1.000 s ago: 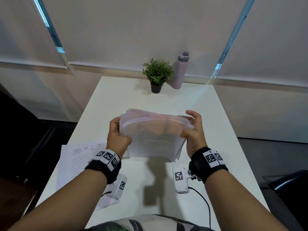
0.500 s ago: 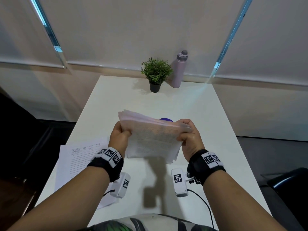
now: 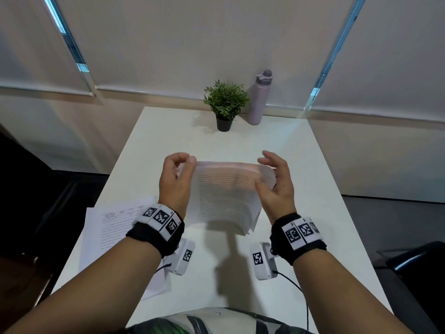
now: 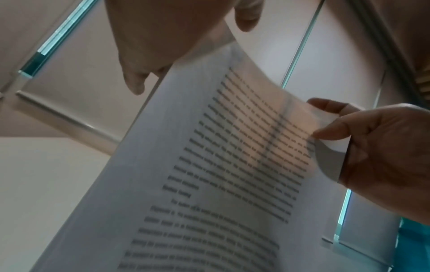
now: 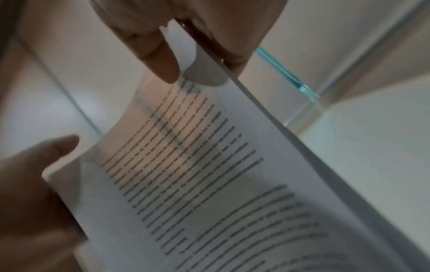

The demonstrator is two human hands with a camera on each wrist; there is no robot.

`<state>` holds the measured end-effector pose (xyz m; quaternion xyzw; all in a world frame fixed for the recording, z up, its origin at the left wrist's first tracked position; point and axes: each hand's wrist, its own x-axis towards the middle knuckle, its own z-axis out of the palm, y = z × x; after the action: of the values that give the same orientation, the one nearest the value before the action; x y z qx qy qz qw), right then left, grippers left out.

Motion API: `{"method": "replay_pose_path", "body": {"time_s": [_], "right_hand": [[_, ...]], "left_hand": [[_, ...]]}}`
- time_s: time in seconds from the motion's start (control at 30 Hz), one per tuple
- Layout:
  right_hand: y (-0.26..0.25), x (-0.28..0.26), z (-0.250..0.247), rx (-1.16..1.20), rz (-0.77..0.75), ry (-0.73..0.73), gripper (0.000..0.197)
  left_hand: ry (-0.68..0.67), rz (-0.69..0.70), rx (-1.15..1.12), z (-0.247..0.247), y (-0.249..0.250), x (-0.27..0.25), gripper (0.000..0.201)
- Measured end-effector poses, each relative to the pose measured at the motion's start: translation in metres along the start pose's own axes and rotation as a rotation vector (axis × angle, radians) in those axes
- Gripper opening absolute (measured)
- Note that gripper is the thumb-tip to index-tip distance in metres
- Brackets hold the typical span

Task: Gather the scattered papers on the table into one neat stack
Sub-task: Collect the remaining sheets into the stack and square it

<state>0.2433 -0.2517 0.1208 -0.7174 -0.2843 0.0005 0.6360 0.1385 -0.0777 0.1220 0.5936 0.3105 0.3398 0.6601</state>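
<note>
Between the two hands, above the middle of the table (image 3: 149,150), a sheaf of printed papers (image 3: 226,196) is held upright, its top edge level with the fingers and its lower edge hanging clear of the surface. Left hand (image 3: 174,182): grip on the sheaf's left edge, fingers curled round the upper corner, thumb toward the wearer. Right hand (image 3: 277,186): grip on the right edge; the thumb presses the near face and the fingers sit behind, with the upper fingers only loosely bent. The right wrist view confirms the pinch, thumb (image 5: 160,60) on the printed face and fingers behind the sheets. The left wrist view shows the same page (image 4: 232,165) bowed between both hands, the print blurred and not legible. The lower corners of the sheaf are fanned, the sheets not flush.

Further papers (image 3: 115,227) lie flat at the near left edge of the table, partly under the left forearm and overhanging the edge. Both wrists carry black bands with square markers and a white camera unit beneath. At the far end stand a small potted plant (image 3: 226,104) and, just beside it to the right, a lilac bottle (image 3: 260,97).
</note>
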Motion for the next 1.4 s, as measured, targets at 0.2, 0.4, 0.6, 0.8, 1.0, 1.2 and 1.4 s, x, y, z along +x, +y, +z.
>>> {"method": "replay_pose_path", "body": {"time_s": [0.2,0.4,0.6,0.8,1.0,1.2,1.4], "right_hand": [[0.013,0.001,0.001,-0.297,-0.271,0.022,0.037],[0.013,0.001,-0.002,-0.207,-0.205,0.055,0.045],[0.008,-0.003,-0.001,0.279,0.301,-0.055,0.084],[0.009,-0.003,0.003,0.368,0.404,0.019,0.067],[0.014,-0.009,0.003,-0.01,0.131,-0.027,0.085],[0.018,-0.01,0.003,-0.121,0.028,-0.047,0.08],[0.025,-0.012,0.002,-0.089,0.209,-0.049,0.075]], "left_hand": [[-0.009,0.082,0.041,0.004,0.008,0.006,0.014],[-0.103,0.14,0.132,-0.008,-0.004,-0.002,0.028],[-0.161,-0.06,0.15,-0.009,-0.015,0.001,0.063],[-0.118,-0.101,0.112,-0.003,-0.02,0.003,0.035],[-0.104,-0.079,0.108,-0.004,-0.023,-0.001,0.036],[-0.147,-0.148,0.127,-0.007,-0.032,-0.001,0.041],[-0.17,-0.239,0.294,-0.009,-0.045,-0.006,0.033]]}}
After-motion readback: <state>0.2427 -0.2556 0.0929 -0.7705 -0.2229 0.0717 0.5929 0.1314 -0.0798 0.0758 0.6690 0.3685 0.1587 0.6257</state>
